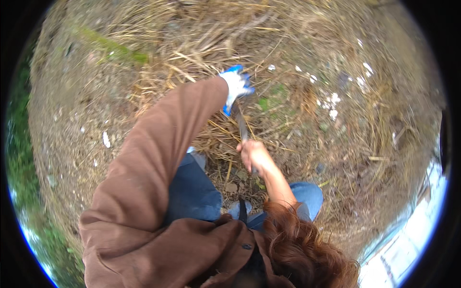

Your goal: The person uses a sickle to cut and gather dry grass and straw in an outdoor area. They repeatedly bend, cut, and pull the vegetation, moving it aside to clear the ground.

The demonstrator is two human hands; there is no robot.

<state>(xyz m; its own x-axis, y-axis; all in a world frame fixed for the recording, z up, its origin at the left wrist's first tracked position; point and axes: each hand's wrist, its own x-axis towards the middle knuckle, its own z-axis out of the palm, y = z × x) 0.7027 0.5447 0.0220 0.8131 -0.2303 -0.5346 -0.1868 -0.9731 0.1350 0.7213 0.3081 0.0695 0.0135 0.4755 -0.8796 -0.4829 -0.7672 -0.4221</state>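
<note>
Before me is ground covered in dry straw point(216, 133). My left hand point(236, 86), in a white and blue work glove under a brown sleeve, reaches down over the straw with its fingers spread; whether it touches any stalks is too blurred to tell. Bare and closed, my right hand point(254, 154) grips the handle of a bladed hand tool point(242, 124), which looks like a sickle or knife. The blade points away from me, and its far end lies close to the glove, partly lost in blur and straw.
White scraps point(331, 104) lie scattered at the right, with another white piece point(106, 139) at the left. A green strip, perhaps a mossy stick point(119, 48), rests at the upper left. My knees in blue jeans point(194, 190) are bent below my hands. Green foliage borders the far left.
</note>
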